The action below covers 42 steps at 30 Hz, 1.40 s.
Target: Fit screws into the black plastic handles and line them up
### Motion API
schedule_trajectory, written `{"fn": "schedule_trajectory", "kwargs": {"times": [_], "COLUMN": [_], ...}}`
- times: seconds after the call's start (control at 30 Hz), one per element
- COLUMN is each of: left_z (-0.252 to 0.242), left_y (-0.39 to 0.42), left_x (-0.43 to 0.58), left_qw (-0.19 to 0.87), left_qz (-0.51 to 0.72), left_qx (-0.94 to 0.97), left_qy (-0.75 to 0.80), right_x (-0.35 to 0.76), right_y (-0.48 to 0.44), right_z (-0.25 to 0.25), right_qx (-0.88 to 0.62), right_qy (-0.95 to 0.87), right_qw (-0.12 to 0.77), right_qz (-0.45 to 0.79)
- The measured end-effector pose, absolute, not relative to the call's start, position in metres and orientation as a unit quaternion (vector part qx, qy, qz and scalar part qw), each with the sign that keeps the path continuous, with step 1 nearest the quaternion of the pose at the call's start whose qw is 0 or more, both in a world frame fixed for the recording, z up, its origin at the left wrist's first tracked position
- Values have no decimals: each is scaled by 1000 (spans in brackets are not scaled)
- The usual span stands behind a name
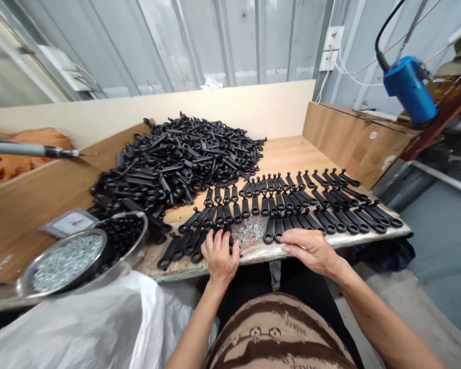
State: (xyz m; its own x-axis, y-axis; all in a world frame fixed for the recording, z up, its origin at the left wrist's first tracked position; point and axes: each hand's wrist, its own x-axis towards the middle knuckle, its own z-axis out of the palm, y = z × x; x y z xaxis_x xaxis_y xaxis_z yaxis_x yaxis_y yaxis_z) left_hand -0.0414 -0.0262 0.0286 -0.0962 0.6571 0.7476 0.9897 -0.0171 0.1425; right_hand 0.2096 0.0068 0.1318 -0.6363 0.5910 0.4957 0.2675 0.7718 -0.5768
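Rows of black plastic ring-ended handles [303,207] lie side by side on a wooden table top [280,159], and a large loose heap of the same parts [176,154] rises behind them. My left hand [219,256] curls over the end of a black plastic handle [218,234] in the front row. My right hand [311,250] rests with extended fingers near the table's front edge, just below the handle ends, and holds nothing I can see. Small silver screws [249,230] lie scattered on a clear plastic sheet between my hands.
To the left stand a metal bowl of silver screws [65,261] and a steel bowl of black parts [123,236]. A white plastic sack [80,328] lies in front. A blue electric tool [409,89] hangs at upper right, above a wooden board [357,138].
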Motion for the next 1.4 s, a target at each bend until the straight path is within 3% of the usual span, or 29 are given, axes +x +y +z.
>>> {"fn": "schedule_trajectory", "kwargs": {"times": [0.2, 0.3, 0.47, 0.6, 0.8, 0.93, 1.1, 1.17, 1.4], "left_z": [24, 22, 38, 58, 58, 54, 50, 53, 72], "left_y": [-24, -28, -48, -52, -46, -58, -70, -68, -50], "left_x": [-47, -47, -35, -13, -1, -29, -74, -83, -63], "left_qw": [235, 214, 143, -19, -166, -145, 14, 33, -118], "left_qz": [-349, -401, -492, -497, -506, -505, -540, -555, -544], "left_qx": [-637, -627, -657, -755, -768, -733, -630, -605, -701], "left_qy": [-646, -633, -553, -428, -357, -431, -558, -570, -446], "right_x": [222, 224, 215, 185, 129, 114, 103, 97, 91], "right_y": [35, 44, 52, 71, 94, 97, 95, 97, 108], "right_z": [110, 97, 91, 106, 116, 106, 96, 94, 98], "right_qx": [-322, -350, -324, -289, -256, -251, -228, -217, -208], "right_qy": [-822, -830, -891, -923, -966, -967, -972, -973, -972], "right_qw": [404, 387, 302, 244, 21, -39, -47, -59, -86], "right_qz": [242, 196, 99, 71, 38, 26, 35, 46, 67]}}
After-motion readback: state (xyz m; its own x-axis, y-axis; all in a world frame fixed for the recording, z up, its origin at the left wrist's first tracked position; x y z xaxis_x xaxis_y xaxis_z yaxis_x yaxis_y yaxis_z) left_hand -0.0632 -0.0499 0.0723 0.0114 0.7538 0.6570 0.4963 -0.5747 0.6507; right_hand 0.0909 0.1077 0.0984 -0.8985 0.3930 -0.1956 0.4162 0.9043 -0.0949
